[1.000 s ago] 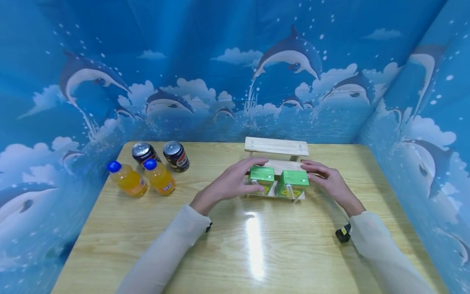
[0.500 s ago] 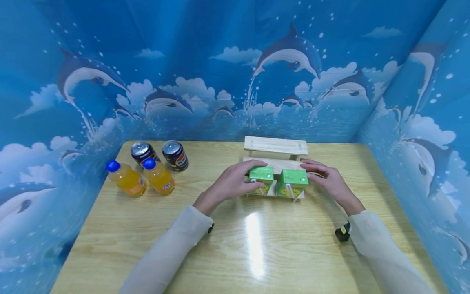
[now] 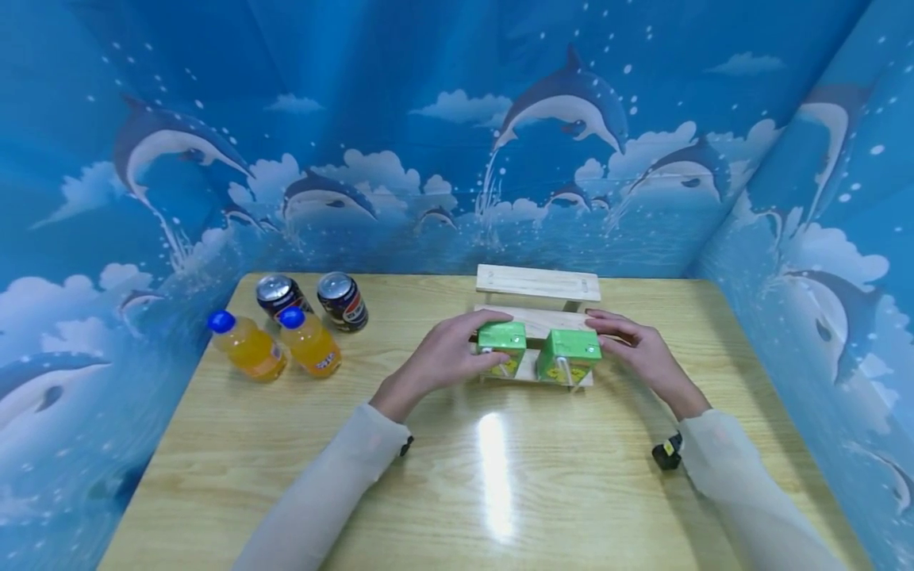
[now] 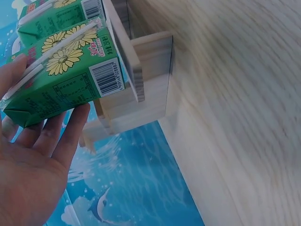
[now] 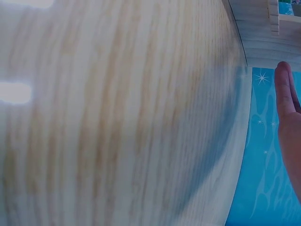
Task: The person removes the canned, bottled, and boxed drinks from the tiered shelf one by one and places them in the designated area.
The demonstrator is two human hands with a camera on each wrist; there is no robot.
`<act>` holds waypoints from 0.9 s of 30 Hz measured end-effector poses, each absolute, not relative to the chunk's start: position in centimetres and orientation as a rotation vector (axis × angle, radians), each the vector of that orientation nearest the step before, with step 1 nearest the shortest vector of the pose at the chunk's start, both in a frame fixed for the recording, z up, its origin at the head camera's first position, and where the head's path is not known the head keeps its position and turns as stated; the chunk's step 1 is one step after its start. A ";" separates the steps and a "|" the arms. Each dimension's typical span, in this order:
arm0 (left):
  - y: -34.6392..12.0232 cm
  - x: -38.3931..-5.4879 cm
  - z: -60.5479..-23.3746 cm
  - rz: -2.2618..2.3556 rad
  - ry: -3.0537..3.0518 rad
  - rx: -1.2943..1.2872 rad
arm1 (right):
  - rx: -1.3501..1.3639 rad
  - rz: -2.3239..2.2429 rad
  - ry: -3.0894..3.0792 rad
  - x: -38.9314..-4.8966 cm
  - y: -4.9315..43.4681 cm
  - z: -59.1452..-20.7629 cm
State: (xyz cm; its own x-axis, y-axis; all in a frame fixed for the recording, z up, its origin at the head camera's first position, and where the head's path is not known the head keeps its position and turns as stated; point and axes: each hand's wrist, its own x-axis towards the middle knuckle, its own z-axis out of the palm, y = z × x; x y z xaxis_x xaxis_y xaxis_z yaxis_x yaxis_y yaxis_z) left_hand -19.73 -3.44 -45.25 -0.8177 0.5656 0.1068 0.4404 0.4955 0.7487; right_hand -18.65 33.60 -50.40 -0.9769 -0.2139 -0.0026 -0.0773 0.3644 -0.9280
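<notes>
My left hand (image 3: 444, 354) pinches a green drink carton (image 3: 505, 337), thumb on its front and fingers behind. In the left wrist view this carton (image 4: 66, 87) shows yellow flowers, a white straw and a barcode, and its base is at the lowest tier of a small stepped wooden rack (image 3: 537, 282). A second green drink carton (image 3: 571, 346) stands on the same tier, to the right and a little apart. My right hand (image 3: 638, 349) is at the rack's right end, fingers extended to the middle tier's edge and beside the second carton.
At the left of the wooden table (image 3: 300, 492) stand two orange drink bottles (image 3: 251, 349) with blue caps. Two dark soda cans (image 3: 344, 305) are behind them. A dolphin-print backdrop (image 3: 400, 206) encloses the back and sides.
The left drink carton has shifted slightly left in my left hand, widening the gap between the two cartons. My right hand has stayed at the rack's right end.
</notes>
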 end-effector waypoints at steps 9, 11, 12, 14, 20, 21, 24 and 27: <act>-5.3 -19.7 -44.6 1.316 2.614 0.779 | -0.249 -1.674 2.492 -18.6 33.5 -50.3; -5.8 -19.8 -44.6 1.330 2.628 0.771 | -0.247 -1.672 2.494 -18.7 33.6 -50.4; -6.0 -19.8 -44.6 1.333 2.633 0.766 | -0.250 -1.673 2.491 -18.7 33.6 -50.5; -6.5 -19.9 -44.6 1.339 2.636 0.755 | -0.258 -1.677 2.491 -18.8 33.7 -50.6; -8.5 -20.1 -44.2 1.348 2.651 0.699 | -0.275 -1.697 2.479 -18.8 33.8 -50.8; -8.9 -20.2 -44.1 1.350 2.656 0.692 | -0.274 -1.697 2.479 -18.8 33.8 -50.7; -10.0 -20.3 -44.0 1.354 2.683 0.660 | -0.265 -1.692 2.484 -18.8 33.7 -50.7; -11.0 -20.4 -43.9 1.369 2.704 0.604 | -0.264 -1.690 2.487 -18.8 33.7 -50.6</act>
State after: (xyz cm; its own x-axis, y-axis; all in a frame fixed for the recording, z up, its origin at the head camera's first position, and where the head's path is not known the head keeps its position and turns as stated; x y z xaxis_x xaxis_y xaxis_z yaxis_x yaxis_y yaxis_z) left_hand -20.36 -10.98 -43.91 -0.9223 0.3644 0.1288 0.3194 0.5314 0.7846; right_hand -18.76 33.70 -50.58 -0.9771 -0.2126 -0.0037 -0.0749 0.3603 -0.9298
